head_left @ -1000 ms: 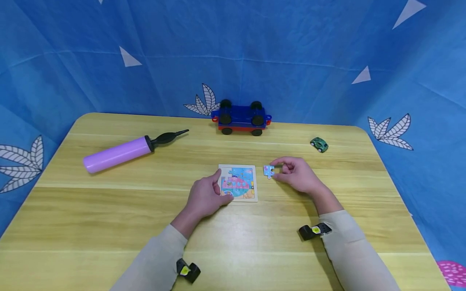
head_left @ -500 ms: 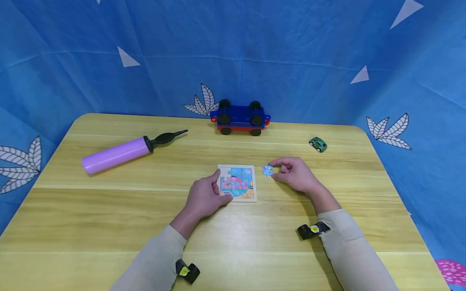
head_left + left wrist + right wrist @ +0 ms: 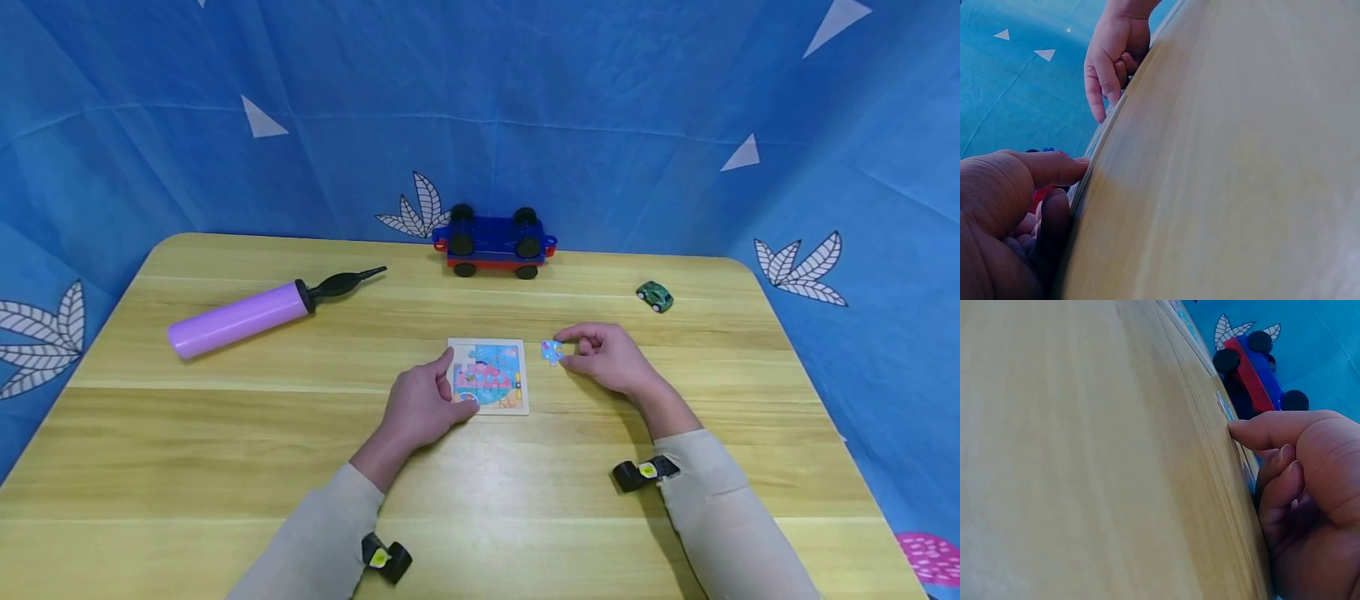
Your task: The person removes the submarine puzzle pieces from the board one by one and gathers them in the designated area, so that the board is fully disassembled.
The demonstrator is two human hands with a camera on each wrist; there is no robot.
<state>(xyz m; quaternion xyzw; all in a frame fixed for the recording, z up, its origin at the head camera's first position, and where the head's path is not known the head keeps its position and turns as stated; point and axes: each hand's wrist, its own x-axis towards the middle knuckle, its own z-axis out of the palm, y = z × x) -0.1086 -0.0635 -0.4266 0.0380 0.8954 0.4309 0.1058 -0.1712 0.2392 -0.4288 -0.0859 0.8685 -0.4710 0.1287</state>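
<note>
A small square jigsaw board (image 3: 526, 375) with a pale wooden rim lies flat on the table in the head view. Blue and pink pieces fill most of it; its upper left corner shows bare pale wood. My left hand (image 3: 422, 404) grips the board's left side, thumb on the lower edge and index finger by the upper left. Just right of the board, my right hand (image 3: 613, 358) pinches a light blue puzzle piece (image 3: 551, 351) between thumb and index finger, the other fingers curled. Both wrist views see the board nearly edge-on, so its face is hidden there.
Behind the board, a blue and red toy vehicle (image 3: 495, 243) with black wheels stands at the table's back edge. A purple hand pump (image 3: 240, 319) lies at the left. A small green toy car (image 3: 656, 297) is at the back right. Blue cloth (image 3: 600, 125) hangs behind the table.
</note>
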